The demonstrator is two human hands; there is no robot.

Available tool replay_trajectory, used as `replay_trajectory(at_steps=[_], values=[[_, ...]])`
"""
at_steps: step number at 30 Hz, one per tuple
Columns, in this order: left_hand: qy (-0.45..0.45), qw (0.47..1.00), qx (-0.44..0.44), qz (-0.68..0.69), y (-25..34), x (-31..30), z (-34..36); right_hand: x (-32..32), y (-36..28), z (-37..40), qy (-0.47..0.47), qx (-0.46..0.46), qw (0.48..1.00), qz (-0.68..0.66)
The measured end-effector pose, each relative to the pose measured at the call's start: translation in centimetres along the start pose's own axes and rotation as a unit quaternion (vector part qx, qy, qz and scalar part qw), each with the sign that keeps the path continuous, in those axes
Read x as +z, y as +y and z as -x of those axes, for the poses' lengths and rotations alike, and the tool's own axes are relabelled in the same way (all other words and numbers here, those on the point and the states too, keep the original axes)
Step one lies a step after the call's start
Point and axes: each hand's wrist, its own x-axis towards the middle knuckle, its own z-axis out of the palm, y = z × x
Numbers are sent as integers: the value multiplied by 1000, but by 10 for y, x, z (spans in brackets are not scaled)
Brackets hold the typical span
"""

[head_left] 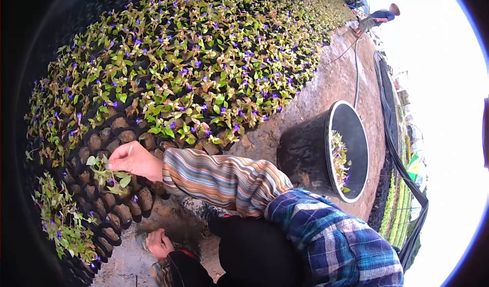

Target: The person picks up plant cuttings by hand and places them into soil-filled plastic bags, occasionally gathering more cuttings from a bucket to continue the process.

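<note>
My right hand (135, 161), at the end of a striped and plaid sleeve, pinches a small leafy seedling (114, 180) with a purple bloom. It hangs over black nursery bags (121, 213) filled with soil. A pulled-together clump of purple-flowered plants (61, 218) lies to the left of that hand. Lower in the view, my left hand (160, 244) is low over the muddy ground with its fingers curled. Whether anything is in those fingers, I cannot make out. Dense rows of purple-flowered seedlings (204, 78) spread beyond the right hand.
A large black tub (305, 149) with a pale rim stands on the dirt path (326, 88), with plant pieces (338, 157) inside. A hose (356, 73) runs along the path. Black netting (389, 109) borders it. Another person (379, 18) is far off at upper right. The view is turned sideways.
</note>
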Motion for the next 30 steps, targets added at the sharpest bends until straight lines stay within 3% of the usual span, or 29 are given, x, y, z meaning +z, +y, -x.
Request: replay_trajectory(at_steps=[2,4,8,11,12,17,20,24,28,30], values=[[0,1000,8,3,-2,-1,-3,-2,7,-8,-7,-27,998,52],[-4,1000,12,9,-5,1,0,4,-9,0,2,41,993,-108],[6,1000,9,4,-11,7,3,-16,2,28,21,24,999,26],[27,999,18,13,-11,8,3,-41,18,59,110,62,968,215],[25,999,14,13,-10,7,3,-60,37,64,100,14,937,333],[17,1000,22,4,-16,9,3,-88,24,94,29,-86,876,473],[13,1000,14,6,-21,11,5,-94,2,94,42,-22,886,461],[15,999,26,15,-17,7,1,-99,-2,93,164,-35,863,476],[2,999,36,7,-27,10,3,-91,-43,103,138,26,887,440],[2,999,41,22,-30,13,4,-108,-31,105,140,-82,857,489]])
